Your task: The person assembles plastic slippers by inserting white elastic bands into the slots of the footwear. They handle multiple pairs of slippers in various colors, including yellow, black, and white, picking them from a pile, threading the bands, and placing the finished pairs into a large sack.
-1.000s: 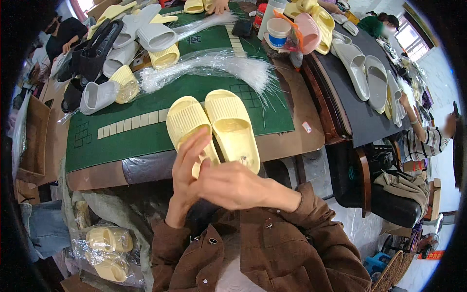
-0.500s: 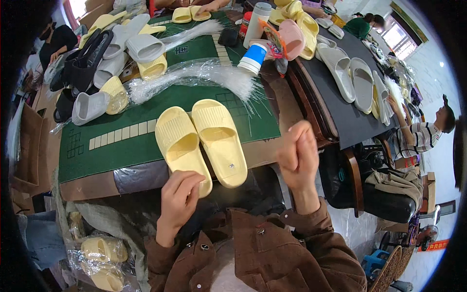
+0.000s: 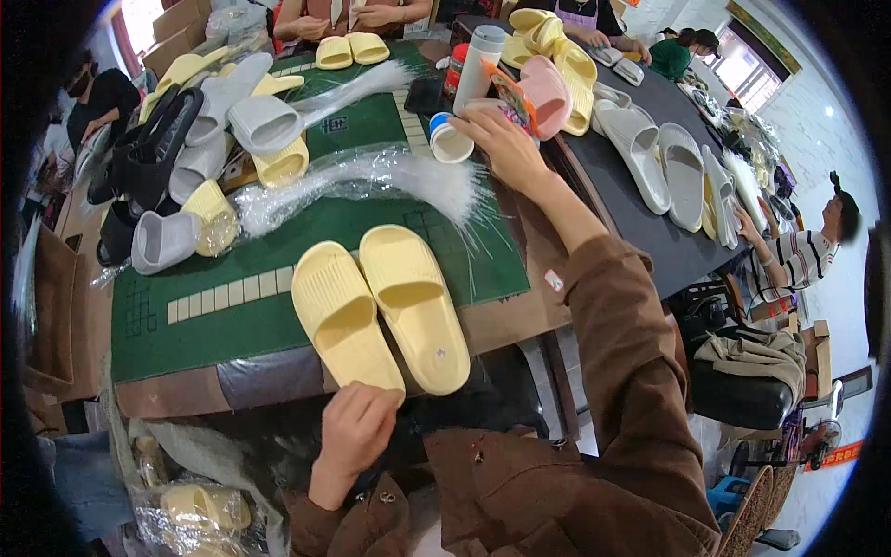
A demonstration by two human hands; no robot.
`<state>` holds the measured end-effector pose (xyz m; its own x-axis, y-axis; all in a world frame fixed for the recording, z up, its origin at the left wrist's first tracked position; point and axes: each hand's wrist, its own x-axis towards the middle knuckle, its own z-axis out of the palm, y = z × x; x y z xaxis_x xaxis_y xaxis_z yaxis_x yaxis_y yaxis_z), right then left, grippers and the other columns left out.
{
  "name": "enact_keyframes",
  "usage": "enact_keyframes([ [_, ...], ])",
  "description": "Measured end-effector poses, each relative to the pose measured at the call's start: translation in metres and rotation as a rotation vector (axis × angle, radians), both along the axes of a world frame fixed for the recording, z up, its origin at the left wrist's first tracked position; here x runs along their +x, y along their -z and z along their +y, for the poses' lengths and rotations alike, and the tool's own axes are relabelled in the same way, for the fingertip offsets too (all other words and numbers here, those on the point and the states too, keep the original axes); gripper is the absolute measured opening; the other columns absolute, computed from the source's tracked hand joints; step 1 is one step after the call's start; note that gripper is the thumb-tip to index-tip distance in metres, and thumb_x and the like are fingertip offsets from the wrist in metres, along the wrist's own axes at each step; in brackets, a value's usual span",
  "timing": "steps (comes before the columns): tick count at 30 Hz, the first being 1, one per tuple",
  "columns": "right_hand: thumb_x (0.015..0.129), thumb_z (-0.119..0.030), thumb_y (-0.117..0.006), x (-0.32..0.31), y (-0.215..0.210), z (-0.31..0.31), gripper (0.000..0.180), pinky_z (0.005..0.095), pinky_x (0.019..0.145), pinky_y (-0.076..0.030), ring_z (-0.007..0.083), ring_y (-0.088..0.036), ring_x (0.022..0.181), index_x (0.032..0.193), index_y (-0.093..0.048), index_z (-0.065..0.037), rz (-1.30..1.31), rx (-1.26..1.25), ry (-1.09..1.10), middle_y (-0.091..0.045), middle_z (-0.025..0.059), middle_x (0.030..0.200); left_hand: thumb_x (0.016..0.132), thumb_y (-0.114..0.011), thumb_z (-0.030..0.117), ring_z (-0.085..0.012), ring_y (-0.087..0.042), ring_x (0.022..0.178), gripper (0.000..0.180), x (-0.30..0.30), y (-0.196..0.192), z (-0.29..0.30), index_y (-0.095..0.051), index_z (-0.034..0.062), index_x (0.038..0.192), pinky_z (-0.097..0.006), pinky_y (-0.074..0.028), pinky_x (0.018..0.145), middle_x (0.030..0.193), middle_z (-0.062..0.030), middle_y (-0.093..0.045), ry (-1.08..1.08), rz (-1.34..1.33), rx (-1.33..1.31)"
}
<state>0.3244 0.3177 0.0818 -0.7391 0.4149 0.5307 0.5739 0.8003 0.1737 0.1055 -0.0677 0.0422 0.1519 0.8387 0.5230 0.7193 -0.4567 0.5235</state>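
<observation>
A pair of pale yellow ribbed slide slippers lies side by side at the table's near edge, toes away from me. My left hand (image 3: pixel 357 427) is closed in a pinch at the heel of the left slipper (image 3: pixel 336 302). The right slipper (image 3: pixel 408 297) lies against it, with a small mark on its heel. My right arm stretches far forward. At its end my right hand (image 3: pixel 506 148) is on a white cup with a blue band (image 3: pixel 452 146), its fingers over the side. The cup is tilted with its mouth toward me; what it holds cannot be made out.
Clear plastic strands (image 3: pixel 371 176) lie bundled behind the slippers on the green mat (image 3: pixel 223 339). Grey, black and yellow slippers pile up at left. A white bottle (image 3: pixel 480 60) and a pink slipper (image 3: pixel 543 97) stand beyond my right hand. Other people work around the tables.
My right hand has moved from beside the slippers forward to the cup, which has tipped its mouth toward me. My left hand has stayed at the left slipper's heel. The whole view has shifted.
</observation>
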Motion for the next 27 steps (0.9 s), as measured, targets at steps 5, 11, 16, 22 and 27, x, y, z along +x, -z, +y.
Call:
enact_keyframes([
  [5, 0.087, -0.010, -0.055, -0.025, 0.017, 0.068, 0.067, 0.0401, 0.094, -0.049, 0.0231, -0.050, 0.127, 0.147, -0.034, -0.033, -0.518, 0.275, -0.079, -0.040, 0.0017, 0.150, 0.072, -0.072, -0.001, -0.0244, -0.060, 0.070, 0.021, 0.002, 0.002, 0.006, -0.066, 0.0033, 0.091, -0.035, -0.049, 0.062, 0.077, -0.0073, -0.060, 0.019, -0.004, -0.056],
  [11, 0.084, -0.012, -0.060, -0.042, 0.032, 0.081, 0.057, 0.0406, 0.087, -0.051, 0.0266, -0.052, 0.117, 0.137, -0.045, -0.029, -0.561, 0.134, -0.114, -0.047, 0.0054, 0.132, 0.069, -0.073, 0.000, -0.0241, -0.060, 0.071, 0.025, -0.005, 0.006, 0.007, -0.066, 0.0039, 0.093, -0.035, -0.048, 0.062, 0.080, -0.0066, -0.061, 0.052, -0.019, -0.114],
  [16, 0.071, -0.015, -0.074, -0.050, 0.020, 0.083, 0.074, 0.0483, 0.088, -0.050, 0.0412, -0.053, 0.112, 0.137, -0.040, -0.021, -0.037, -0.352, 0.094, -0.048, 0.0172, 0.129, 0.068, -0.074, 0.000, -0.0242, -0.059, 0.069, 0.026, -0.008, 0.011, 0.012, -0.066, 0.0039, 0.093, -0.035, -0.048, 0.060, 0.078, -0.0066, -0.060, 0.054, -0.051, -0.106],
  [22, 0.071, -0.029, -0.079, -0.038, -0.018, 0.112, 0.085, 0.0426, 0.103, -0.041, 0.0384, -0.049, 0.125, 0.138, -0.035, -0.001, 0.447, -0.565, 0.167, -0.047, 0.0293, 0.130, 0.069, -0.075, 0.000, -0.0239, -0.059, 0.068, 0.024, -0.012, 0.010, 0.013, -0.066, 0.0035, 0.091, -0.035, -0.048, 0.059, 0.077, -0.0069, -0.060, 0.036, -0.069, -0.108],
  [27, 0.069, -0.035, -0.076, -0.016, -0.027, 0.124, 0.096, 0.0509, 0.104, -0.041, 0.0497, -0.047, 0.121, 0.141, -0.027, 0.004, 0.267, -0.394, 0.383, -0.035, 0.0317, 0.137, 0.069, -0.075, 0.000, -0.0237, -0.059, 0.067, 0.026, -0.013, 0.015, 0.011, -0.067, 0.0033, 0.094, -0.035, -0.048, 0.058, 0.077, -0.0069, -0.059, 0.019, -0.119, -0.109],
])
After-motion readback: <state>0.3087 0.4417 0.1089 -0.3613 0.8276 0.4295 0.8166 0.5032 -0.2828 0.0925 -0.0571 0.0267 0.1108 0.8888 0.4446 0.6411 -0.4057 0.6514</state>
